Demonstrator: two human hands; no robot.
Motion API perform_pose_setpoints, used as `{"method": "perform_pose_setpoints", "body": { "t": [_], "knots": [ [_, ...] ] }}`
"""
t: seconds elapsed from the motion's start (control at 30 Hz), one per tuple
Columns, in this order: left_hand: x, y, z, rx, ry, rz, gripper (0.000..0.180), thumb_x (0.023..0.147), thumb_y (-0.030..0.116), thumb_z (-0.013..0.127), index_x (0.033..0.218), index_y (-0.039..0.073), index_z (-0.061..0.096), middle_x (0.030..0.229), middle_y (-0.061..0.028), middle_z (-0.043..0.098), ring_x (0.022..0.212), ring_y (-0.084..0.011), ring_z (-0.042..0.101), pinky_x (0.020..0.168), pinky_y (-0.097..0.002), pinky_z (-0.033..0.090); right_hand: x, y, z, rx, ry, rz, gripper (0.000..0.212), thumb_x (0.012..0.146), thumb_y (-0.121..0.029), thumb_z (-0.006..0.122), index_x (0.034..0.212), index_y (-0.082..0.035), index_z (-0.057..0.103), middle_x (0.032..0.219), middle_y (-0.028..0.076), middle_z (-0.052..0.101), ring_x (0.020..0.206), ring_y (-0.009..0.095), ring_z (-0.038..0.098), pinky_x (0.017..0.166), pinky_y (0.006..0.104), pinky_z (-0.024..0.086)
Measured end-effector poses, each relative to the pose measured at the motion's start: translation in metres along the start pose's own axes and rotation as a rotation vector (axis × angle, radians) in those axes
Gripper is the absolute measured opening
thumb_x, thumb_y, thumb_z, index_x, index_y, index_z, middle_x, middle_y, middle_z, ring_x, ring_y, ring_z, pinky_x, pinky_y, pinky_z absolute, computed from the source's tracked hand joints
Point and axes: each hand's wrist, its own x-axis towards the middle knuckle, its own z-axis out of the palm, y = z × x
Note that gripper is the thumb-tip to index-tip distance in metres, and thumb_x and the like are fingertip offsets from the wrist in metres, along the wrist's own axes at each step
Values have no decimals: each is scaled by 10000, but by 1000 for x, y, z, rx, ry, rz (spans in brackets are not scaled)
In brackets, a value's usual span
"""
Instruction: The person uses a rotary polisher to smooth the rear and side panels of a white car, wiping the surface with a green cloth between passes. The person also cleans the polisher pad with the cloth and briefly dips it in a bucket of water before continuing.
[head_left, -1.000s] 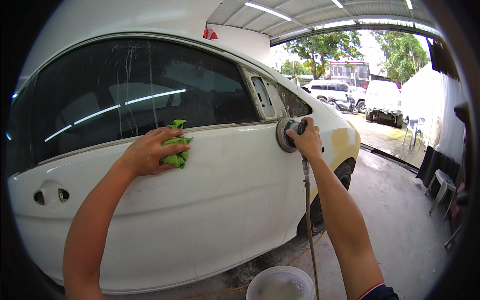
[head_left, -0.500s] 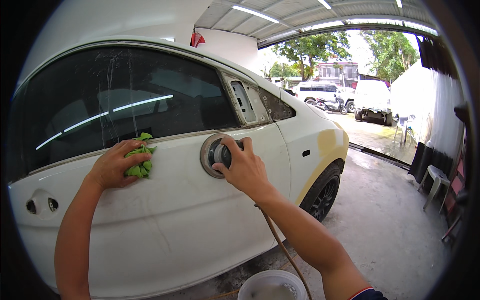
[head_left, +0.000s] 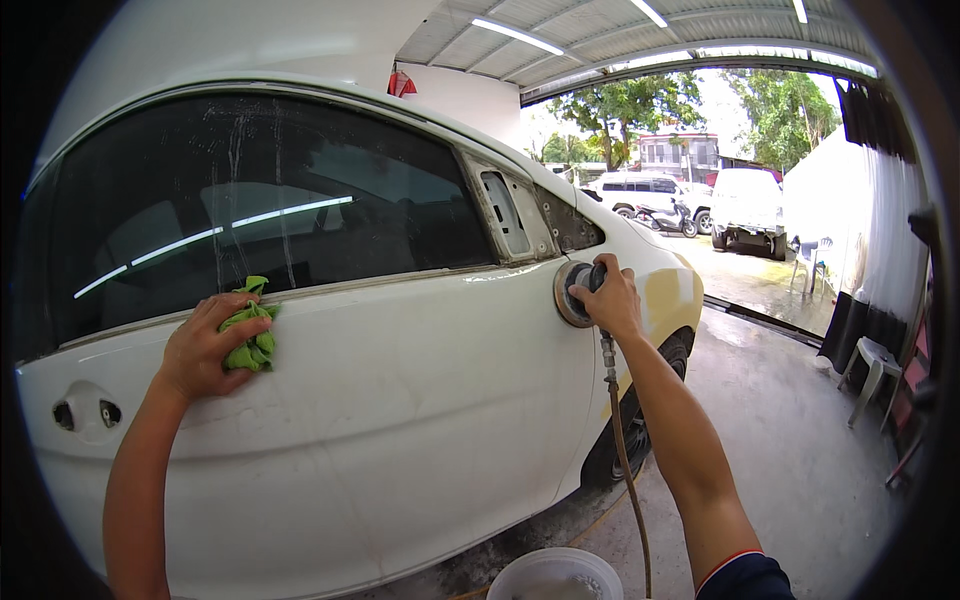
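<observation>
A white car door (head_left: 400,400) with a dark window (head_left: 300,200) fills the left and middle of the view. My left hand (head_left: 207,347) is closed round a crumpled green cloth (head_left: 256,340), held against the door just below the window. In my right hand (head_left: 615,300) is a round air sander (head_left: 572,294), its disc against the panel near the door's right edge. From the sander a brown air hose (head_left: 630,480) hangs down past the wheel. The fingers of the right hand wrap over the tool's top and partly hide it.
A white bucket (head_left: 555,577) stands on the floor below the door. Yellowish filler patches (head_left: 668,300) mark the fender above the black wheel (head_left: 640,425). Grey plastic stool (head_left: 872,370) at right. Parked vehicles (head_left: 750,212) and a motorcycle (head_left: 668,217) are outside.
My right hand has carried the sander right along the door, from below the window to near the door's edge. My left hand and the cloth have shifted slightly left and down.
</observation>
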Motion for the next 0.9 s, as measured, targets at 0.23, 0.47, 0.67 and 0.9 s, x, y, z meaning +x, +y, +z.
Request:
{"method": "perform_pose_setpoints", "body": {
  "t": [0.23, 0.47, 0.67, 0.9],
  "knots": [
    [-1, 2, 0, 53, -3, -14, 748, 592, 146, 929, 1286, 287, 687, 1428, -29, 622, 1320, -346, 609, 1101, -457, 556, 7, 15, -1, 16, -15, 91, 761, 825, -418, 898, 1444, -176, 526, 1307, 279, 606, 1164, 460, 674, 1040, 509, 533],
    [1, 1, 1, 22, 26, 14, 750, 583, 153, 931, 1281, 290, 692, 1418, -44, 632, 1318, -346, 614, 1092, -465, 559, 33, 7, -5, 5, 103, 73, 763, 854, -436, 873, 1465, -162, 509, 1296, 268, 596, 1145, 459, 683, 1009, 505, 551],
    [-3, 1, 2, 53, 13, -15, 733, 600, 161, 935, 1280, 291, 696, 1430, -59, 630, 1321, -347, 617, 1111, -470, 543, 24, 3, 0, -73, -79, -131, 792, 826, -476, 890, 1453, -155, 527, 1293, 260, 606, 1178, 447, 676, 1025, 515, 539],
    [-1, 2, 1, 39, 1, -29, 744, 612, 182, 949, 1295, 319, 688, 1430, -48, 632, 1346, -337, 606, 1140, -480, 536, 30, -8, -9, -54, -52, -73, 791, 830, -478, 884, 1461, -156, 532, 1273, 271, 643, 1205, 429, 671, 1042, 498, 541]
  ]
}}
